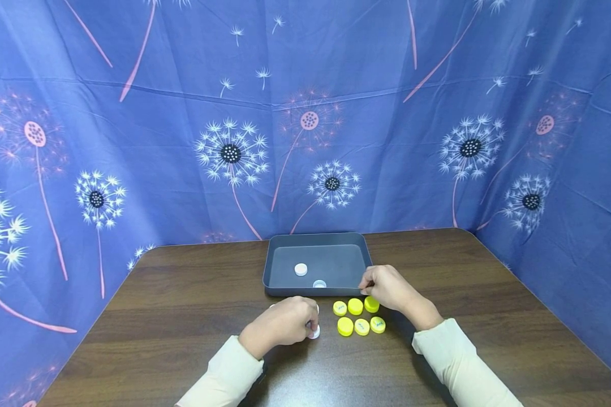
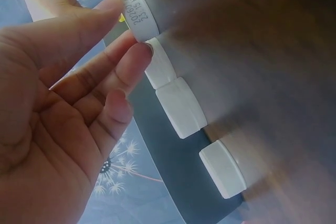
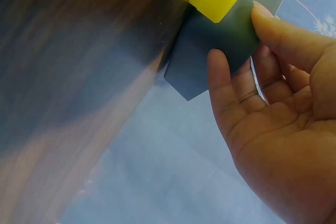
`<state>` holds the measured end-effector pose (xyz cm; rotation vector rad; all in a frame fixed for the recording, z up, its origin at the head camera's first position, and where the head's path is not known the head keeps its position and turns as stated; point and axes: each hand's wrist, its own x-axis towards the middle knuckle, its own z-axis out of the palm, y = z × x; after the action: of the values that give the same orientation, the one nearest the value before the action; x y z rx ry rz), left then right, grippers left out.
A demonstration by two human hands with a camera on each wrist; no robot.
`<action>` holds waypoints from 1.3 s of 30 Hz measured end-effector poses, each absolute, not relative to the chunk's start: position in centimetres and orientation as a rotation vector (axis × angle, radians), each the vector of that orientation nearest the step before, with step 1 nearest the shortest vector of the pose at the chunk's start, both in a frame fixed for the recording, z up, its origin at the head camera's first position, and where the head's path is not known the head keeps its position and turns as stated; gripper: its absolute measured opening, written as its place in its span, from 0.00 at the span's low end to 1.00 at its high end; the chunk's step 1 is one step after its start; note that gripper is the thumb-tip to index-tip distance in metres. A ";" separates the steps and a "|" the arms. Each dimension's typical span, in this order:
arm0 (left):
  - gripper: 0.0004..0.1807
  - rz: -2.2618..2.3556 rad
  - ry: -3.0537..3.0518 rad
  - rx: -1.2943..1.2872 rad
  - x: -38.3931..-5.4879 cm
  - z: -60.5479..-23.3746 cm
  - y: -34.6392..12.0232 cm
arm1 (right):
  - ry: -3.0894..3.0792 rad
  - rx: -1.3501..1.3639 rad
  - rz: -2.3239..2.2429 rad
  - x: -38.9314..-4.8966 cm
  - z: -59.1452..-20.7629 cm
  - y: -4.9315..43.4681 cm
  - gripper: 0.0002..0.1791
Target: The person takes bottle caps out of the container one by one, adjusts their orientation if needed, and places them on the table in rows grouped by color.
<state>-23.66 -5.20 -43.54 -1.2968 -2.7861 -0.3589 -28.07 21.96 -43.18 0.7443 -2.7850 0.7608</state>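
Note:
My left hand (image 1: 287,321) is over the table just in front of the tray, its thumb and a finger pinching a white bottle cap (image 2: 139,15) with printed digits. Beside it stand several more white caps (image 2: 181,107), mostly covered by this hand in the head view. At the tray's front right corner, my right hand (image 1: 389,288) has its fingertips right at the rim, fingers loosely bent, with nothing seen between them. Close below it are several yellow bottle caps (image 1: 355,307) in two rows. Inside the dark grey tray (image 1: 318,292) lie two white caps (image 1: 300,269).
The tray stands at the back middle of a brown wooden table (image 1: 183,294). A blue cloth (image 1: 387,169) with dandelion prints hangs behind the table and along both sides.

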 end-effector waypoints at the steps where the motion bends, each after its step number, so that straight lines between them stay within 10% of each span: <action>1: 0.08 -0.361 -2.788 -1.297 -23.6 -43.5 -5.2 | -2.785 0.746 0.762 -28.1 -43.2 22.0 0.10; 23: 0.07 -0.672 -2.671 -1.146 -27.3 -38.7 -6.5 | -2.835 0.655 0.778 -28.1 -43.2 22.3 0.10; 39: 0.13 -0.716 -2.955 -0.898 -33.1 -42.4 -4.0 | -2.849 0.665 0.762 -28.0 -43.1 21.8 0.09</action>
<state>-33.08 -4.03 -42.39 -0.8981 -2.9551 -0.7158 -28.00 21.80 -43.10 0.6651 -2.8495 0.7623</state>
